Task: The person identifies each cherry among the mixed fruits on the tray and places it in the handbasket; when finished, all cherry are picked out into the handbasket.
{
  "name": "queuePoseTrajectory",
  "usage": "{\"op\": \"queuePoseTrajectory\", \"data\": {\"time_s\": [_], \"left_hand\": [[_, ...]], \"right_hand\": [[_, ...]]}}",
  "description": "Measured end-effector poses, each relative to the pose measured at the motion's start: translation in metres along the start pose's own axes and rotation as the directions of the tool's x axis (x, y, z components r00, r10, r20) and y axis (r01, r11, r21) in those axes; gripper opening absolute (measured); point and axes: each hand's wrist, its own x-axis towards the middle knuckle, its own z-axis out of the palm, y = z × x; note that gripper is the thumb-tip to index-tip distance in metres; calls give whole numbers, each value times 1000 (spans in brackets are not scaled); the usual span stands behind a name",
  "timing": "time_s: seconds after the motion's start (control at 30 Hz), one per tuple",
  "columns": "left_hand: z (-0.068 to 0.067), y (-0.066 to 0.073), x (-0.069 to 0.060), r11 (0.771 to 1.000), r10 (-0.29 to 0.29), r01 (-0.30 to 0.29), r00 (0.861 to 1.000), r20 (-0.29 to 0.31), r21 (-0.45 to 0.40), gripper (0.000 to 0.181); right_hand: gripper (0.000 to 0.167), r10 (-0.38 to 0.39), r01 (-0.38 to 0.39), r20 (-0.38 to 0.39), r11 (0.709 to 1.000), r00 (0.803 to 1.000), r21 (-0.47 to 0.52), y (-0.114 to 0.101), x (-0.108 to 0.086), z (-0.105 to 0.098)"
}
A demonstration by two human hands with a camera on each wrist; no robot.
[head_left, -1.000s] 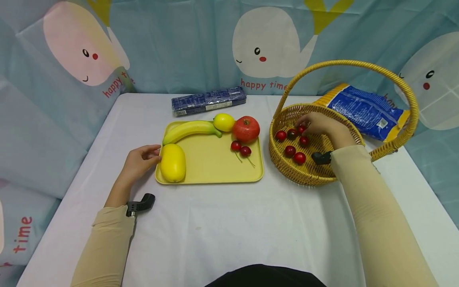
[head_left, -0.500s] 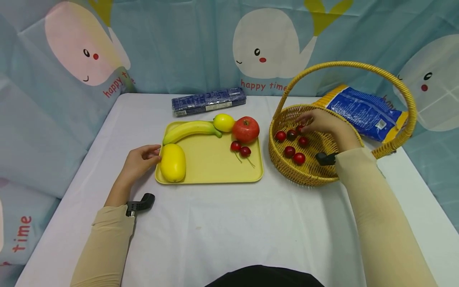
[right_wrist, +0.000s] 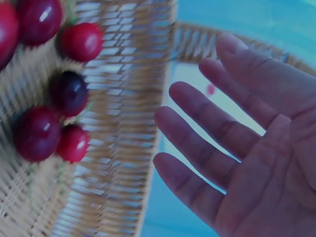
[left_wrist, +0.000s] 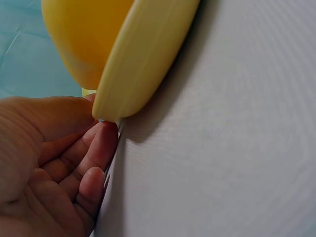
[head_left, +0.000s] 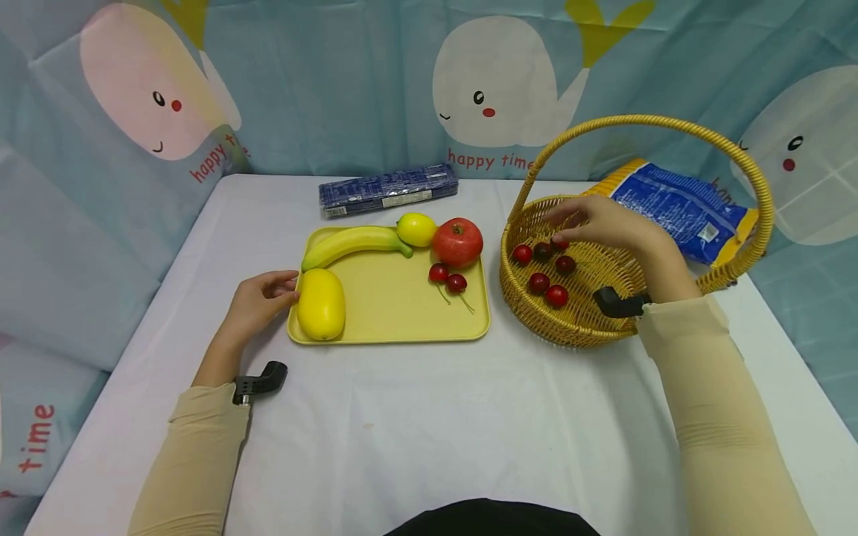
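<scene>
My left hand point(head_left: 261, 305) is at the left edge of the yellow tray point(head_left: 402, 320), the thumb against its rim and the fingers curled at the edge, as the left wrist view shows. Beside it on the tray lies a yellow oblong fruit point(head_left: 322, 305), with a banana point(head_left: 355, 244) behind. A lemon point(head_left: 416, 229), a red apple-like fruit point(head_left: 457, 243) and a pair of cherries point(head_left: 456, 284) lie along the right. Over the wicker basket point(head_left: 570, 335) hovers my right hand point(head_left: 606, 223), fingers extended and holding nothing; several cherries point(right_wrist: 37, 133) lie inside the basket.
A dark blue packet point(head_left: 389, 190) lies behind the tray. Behind the basket is a blue and yellow bag point(head_left: 677, 205). The basket's tall handle point(head_left: 737, 160) arches above the right hand. A whale-print curtain point(head_left: 335, 82) stands along the table's back.
My right hand has drawn up and slightly right above the basket, its fingers moving away from the cherries. The left hand and the tray stay in place.
</scene>
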Motion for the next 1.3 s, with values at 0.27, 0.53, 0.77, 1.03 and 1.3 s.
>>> {"op": "queuePoseTrajectory", "data": {"time_s": [0.27,0.53,0.77,1.03,1.3], "left_hand": [[1,0,1,1000,-14,14,1000,-1,4,43],[1,1,0,1000,-13,13,1000,-5,4,43],[0,0,-1,1000,-12,12,1000,-3,-10,44],[2,-3,1,1000,-19,19,1000,4,-13,44],[1,-3,1,1000,-10,10,1000,4,-12,45]], "right_hand": [[37,-67,68,-10,997,998,40,-35,-12,6],[30,-228,240,-115,965,967,103,-69,-6,36],[29,-333,372,-213,911,918,180,-95,10,84],[27,-224,324,-334,903,916,282,-107,29,131],[27,-161,227,-338,960,927,166,-102,38,156]]}}
